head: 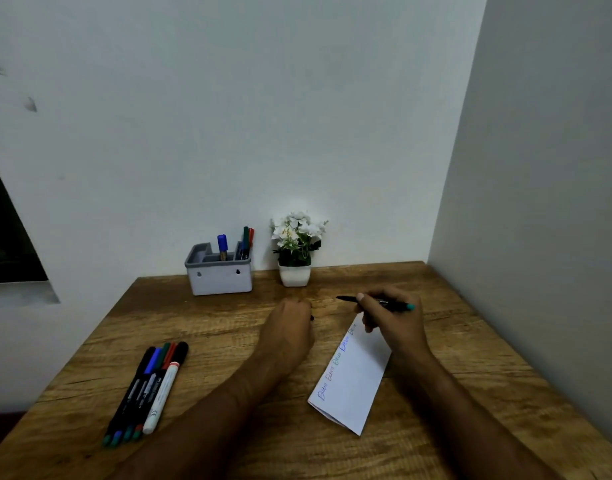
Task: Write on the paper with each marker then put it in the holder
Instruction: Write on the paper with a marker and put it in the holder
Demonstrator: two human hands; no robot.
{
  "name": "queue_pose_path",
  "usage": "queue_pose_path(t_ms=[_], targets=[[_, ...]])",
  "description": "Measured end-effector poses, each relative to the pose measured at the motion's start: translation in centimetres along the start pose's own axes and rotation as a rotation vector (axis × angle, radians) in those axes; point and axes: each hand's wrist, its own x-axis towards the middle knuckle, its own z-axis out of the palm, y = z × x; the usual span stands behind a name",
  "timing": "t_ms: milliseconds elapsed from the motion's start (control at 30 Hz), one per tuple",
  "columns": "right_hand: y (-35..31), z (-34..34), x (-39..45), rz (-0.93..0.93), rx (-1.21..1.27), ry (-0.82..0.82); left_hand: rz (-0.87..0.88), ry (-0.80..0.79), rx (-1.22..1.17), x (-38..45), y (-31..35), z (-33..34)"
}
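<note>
Landmark: folded white paper (353, 375), smooth sheet w/ creased near edge, lying flat on wooden surface (207, 327); short handwritten words in blue, red, green ink run along its left edge.

- Right hand (394, 323): over far end of paper, fingers curled round a slim black marker (377, 302) w/ teal end cap. Marker lies approx. horizontal, dark tip pointing left, teal end right; raised off the sheet, as far as can be told.
- Left hand (290, 327): left of paper's far end, back of hand up, fingers curled in loosely. A small dark bit shows at the fingertips; cannot tell what it is, or if it is held.
- Marker group (145, 389): well left of paper, lying side by side on surface. Four thin black barrels w/ teal, blue, green, red ends, plus one thicker white cylindrical marker w/ red band and black cap.
- Holder (219, 271): beyond paper, to the left, against wall. Boxy plastic, pale body, grey compartmented rim, rounded corners. Holds blue-capped marker (222, 245) upright in mid section; green- and red-capped markers (246, 242) in right section.
- Flower pot (294, 273): beyond paper, just right of holder. White squarish pot, artificial-looking white blooms, green leaves.
- Surface: brown wood grain, matte, knotty.
</note>
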Motion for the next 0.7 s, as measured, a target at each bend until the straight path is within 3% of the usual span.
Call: queue_pose_path(t_ms=[267, 367, 467, 600, 700], targets=[[-0.2, -0.2, -0.3, 0.076, 0.153, -0.020, -0.118, -0.110, 0.049, 1.1, 1.0, -0.6], [-0.4, 0.1, -0.5, 0.079, 0.169, -0.005, -0.196, -0.005, -0.037, 1.5, 0.7, -1.2], [-0.5, 0.5, -0.7, 0.045, 0.108, 0.011, -0.373, 0.063, -0.358, 2.6, 0.0, -2.6], [-1.1, 1.0, -1.0, -0.015, 0.070, -0.017, -0.788, 0.041, -1.197, 3.9, -0.1, -4.6], [-1.7, 1.5, -1.2, -0.047, 0.089, -0.047, -0.898, 0.060, -1.537, 3.7, 0.2, -5.3]])
